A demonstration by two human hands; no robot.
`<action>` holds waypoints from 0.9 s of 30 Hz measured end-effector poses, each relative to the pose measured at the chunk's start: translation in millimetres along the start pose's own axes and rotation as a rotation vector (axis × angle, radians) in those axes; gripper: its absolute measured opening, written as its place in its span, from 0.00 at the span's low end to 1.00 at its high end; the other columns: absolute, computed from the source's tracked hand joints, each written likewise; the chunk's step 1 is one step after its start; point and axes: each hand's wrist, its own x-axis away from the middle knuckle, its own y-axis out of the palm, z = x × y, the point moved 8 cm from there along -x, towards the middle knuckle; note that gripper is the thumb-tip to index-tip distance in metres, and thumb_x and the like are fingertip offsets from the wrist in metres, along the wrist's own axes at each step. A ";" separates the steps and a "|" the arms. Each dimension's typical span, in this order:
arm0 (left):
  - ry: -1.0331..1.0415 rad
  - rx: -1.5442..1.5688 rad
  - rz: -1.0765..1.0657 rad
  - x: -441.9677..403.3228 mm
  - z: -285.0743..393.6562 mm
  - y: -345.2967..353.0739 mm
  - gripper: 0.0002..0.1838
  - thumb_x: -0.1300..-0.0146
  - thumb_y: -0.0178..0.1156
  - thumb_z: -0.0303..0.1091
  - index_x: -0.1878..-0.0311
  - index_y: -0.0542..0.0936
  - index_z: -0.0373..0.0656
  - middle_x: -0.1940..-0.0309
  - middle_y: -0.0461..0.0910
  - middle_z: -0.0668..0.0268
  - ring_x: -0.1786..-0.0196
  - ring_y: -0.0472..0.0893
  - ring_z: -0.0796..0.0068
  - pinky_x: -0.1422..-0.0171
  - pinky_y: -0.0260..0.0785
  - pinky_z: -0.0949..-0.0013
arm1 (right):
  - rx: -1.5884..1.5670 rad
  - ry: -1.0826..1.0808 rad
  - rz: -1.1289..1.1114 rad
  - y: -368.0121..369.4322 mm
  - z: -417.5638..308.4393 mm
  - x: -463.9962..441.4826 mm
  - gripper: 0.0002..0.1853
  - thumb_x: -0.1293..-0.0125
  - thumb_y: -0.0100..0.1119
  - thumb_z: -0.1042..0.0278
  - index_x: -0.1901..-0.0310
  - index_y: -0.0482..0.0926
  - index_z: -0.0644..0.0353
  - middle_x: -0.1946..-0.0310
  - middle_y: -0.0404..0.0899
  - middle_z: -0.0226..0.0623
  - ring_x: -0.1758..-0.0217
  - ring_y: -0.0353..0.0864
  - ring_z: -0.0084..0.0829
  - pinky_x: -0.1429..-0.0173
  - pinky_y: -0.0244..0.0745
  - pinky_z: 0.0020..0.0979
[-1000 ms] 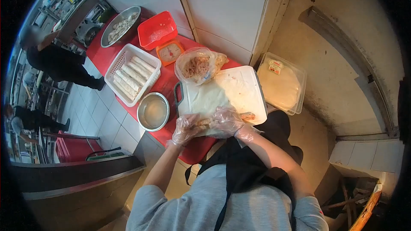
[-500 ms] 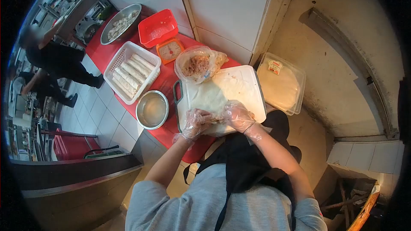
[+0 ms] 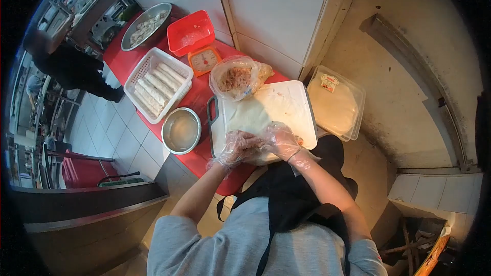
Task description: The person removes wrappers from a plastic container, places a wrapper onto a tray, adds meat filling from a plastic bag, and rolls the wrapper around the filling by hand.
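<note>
My left hand (image 3: 238,146) and my right hand (image 3: 280,140), both in clear plastic gloves, are close together at the near edge of a white cutting board (image 3: 302,107). Their fingers are curled down over a strip of meat filling, mostly hidden beneath them. A bit of filling (image 3: 299,140) shows just right of my right hand. Under and beyond the fingers lies a thin pale wrapper sheet (image 3: 250,115), flat on the board. At the board's far edge sits an open plastic bag (image 3: 220,84) of brownish shredded filling.
Left of the board are a metal bowl of liquid (image 3: 181,131) and a white basket (image 3: 134,84) of rolls. Behind are an orange scale (image 3: 204,60), a red tub (image 3: 190,33) and a metal basin (image 3: 128,42). A lidded plastic box (image 3: 337,103) lies right. A person (image 3: 71,69) stands far left.
My hands have drawn slightly closer together along the near edge. Less filling shows between them, and some now shows to the right of my right hand.
</note>
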 end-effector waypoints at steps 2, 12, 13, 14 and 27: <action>-0.035 -0.008 0.018 1.9 -3.0 0.5 0.17 0.54 0.70 0.31 0.56 0.86 0.50 0.65 0.85 0.60 0.64 0.84 0.53 0.62 0.74 0.54 | 0.048 0.001 -0.036 1.4 -0.2 -0.8 0.14 0.51 0.71 0.63 0.62 0.84 0.54 0.64 0.80 0.40 0.54 0.79 0.46 0.48 0.73 0.48; -0.259 -0.054 -0.018 7.9 -13.2 22.0 0.17 0.53 0.72 0.43 0.57 0.88 0.55 0.57 0.86 0.66 0.52 0.82 0.60 0.47 0.68 0.53 | 0.077 0.094 -0.139 -17.5 18.4 15.8 0.17 0.52 0.74 0.56 0.62 0.85 0.54 0.58 0.80 0.39 0.51 0.79 0.43 0.46 0.70 0.44; -0.217 -0.099 0.045 4.1 -4.9 13.1 0.17 0.53 0.73 0.42 0.58 0.88 0.54 0.59 0.86 0.65 0.55 0.82 0.58 0.50 0.70 0.54 | 0.087 0.072 -0.098 -33.5 10.2 14.6 0.17 0.52 0.75 0.56 0.62 0.86 0.53 0.58 0.80 0.39 0.51 0.78 0.43 0.47 0.71 0.43; -0.173 -0.142 0.109 -3.2 7.3 0.9 0.16 0.53 0.73 0.41 0.58 0.88 0.53 0.60 0.86 0.63 0.58 0.83 0.57 0.54 0.72 0.55 | 0.098 0.051 -0.057 -44.2 5.5 14.1 0.18 0.53 0.75 0.56 0.61 0.86 0.53 0.57 0.80 0.38 0.51 0.78 0.42 0.47 0.71 0.43; -0.314 -0.081 -0.090 3.8 -18.8 27.5 0.25 0.52 0.71 0.48 0.48 0.85 0.57 0.49 0.84 0.69 0.48 0.80 0.60 0.44 0.65 0.53 | 0.023 0.124 -0.131 -14.5 30.2 20.0 0.18 0.48 0.72 0.53 0.60 0.85 0.54 0.61 0.80 0.36 0.50 0.79 0.42 0.40 0.68 0.43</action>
